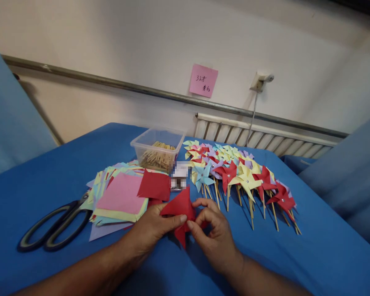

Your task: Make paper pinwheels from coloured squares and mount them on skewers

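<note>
Between my two hands is a red paper pinwheel [180, 205], its blades partly folded toward the middle. My left hand [154, 226] is closed on it, with the thumb pressed near the centre. On the other side, my right hand [211, 230] pinches the paper between thumb and forefinger; whether a small pin is there too I cannot make out. A red paper square [154, 186] lies just beyond the left hand, on the edge of a stack of coloured paper squares [120, 193]. No stick shows on the pinwheel in my hands.
Large dark-handled scissors [60, 224] lie left of the stack. A clear plastic box [142, 144] of wooden sticks [158, 155] stands behind it, near a small blurred box [180, 176]. Finished pinwheels [246, 181] on sticks lie in rows at right on the blue cloth [320, 246].
</note>
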`<action>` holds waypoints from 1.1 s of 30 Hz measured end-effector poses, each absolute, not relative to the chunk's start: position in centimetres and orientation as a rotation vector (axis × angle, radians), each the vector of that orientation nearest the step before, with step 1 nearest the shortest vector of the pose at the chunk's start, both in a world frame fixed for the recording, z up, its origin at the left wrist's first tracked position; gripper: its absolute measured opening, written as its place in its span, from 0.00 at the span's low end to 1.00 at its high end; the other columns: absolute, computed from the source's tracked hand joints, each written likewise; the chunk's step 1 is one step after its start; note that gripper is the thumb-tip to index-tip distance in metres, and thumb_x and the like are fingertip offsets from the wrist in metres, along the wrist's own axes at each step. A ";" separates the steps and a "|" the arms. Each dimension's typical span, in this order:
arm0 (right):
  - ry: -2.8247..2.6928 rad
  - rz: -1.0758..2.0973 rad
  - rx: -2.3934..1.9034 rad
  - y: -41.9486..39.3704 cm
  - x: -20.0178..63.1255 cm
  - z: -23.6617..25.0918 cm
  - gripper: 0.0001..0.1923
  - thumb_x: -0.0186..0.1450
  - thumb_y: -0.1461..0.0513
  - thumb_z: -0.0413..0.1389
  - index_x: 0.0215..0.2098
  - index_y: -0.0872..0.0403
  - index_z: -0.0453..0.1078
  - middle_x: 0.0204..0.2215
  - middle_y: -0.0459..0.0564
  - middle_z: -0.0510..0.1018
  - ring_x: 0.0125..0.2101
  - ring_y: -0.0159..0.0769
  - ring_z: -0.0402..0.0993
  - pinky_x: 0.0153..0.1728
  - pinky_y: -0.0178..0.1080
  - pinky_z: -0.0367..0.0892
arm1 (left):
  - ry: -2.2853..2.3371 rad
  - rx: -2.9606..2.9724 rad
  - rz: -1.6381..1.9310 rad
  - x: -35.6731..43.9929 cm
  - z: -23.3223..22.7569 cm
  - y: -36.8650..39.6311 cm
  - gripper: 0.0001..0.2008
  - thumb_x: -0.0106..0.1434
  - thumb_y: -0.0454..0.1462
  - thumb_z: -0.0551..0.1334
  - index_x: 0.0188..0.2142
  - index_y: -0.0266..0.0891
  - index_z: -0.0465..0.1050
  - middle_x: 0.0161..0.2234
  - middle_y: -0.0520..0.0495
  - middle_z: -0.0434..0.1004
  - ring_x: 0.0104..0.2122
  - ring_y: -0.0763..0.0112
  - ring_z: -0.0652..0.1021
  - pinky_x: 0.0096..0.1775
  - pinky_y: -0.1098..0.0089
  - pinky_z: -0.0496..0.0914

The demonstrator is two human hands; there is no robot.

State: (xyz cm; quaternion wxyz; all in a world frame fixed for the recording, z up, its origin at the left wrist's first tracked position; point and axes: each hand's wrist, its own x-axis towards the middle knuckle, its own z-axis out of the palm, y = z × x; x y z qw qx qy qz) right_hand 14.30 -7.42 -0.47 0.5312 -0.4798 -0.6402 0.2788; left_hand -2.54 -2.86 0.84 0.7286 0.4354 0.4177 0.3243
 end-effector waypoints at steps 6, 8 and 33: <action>-1.457 0.749 -1.080 -7.5 14.7 -0.3 0.06 0.62 0.60 0.57 0.28 0.52 0.68 0.44 0.51 0.72 0.48 0.40 0.68 0.48 0.42 0.60 | 0.880 0.976 0.781 -2.4 1.6 -2.8 0.14 0.49 0.39 0.71 0.36 0.35 0.77 0.33 0.45 0.81 0.35 0.62 0.78 0.40 0.65 0.70; -1.345 0.782 -1.061 -7.4 15.0 -0.4 0.08 0.66 0.57 0.53 0.33 0.51 0.70 0.46 0.51 0.72 0.50 0.40 0.66 0.51 0.43 0.58 | 0.822 0.959 0.779 -2.5 2.1 -2.8 0.16 0.51 0.39 0.70 0.39 0.35 0.77 0.36 0.43 0.82 0.37 0.60 0.78 0.42 0.63 0.70; -0.834 1.408 -0.810 -6.0 15.1 -2.0 0.25 0.68 0.46 0.44 0.33 0.56 0.72 0.25 0.51 0.76 0.26 0.35 0.70 0.30 0.37 0.63 | 0.849 1.268 0.594 -3.0 2.6 -2.6 0.18 0.56 0.43 0.66 0.45 0.39 0.75 0.37 0.45 0.83 0.38 0.63 0.79 0.41 0.67 0.71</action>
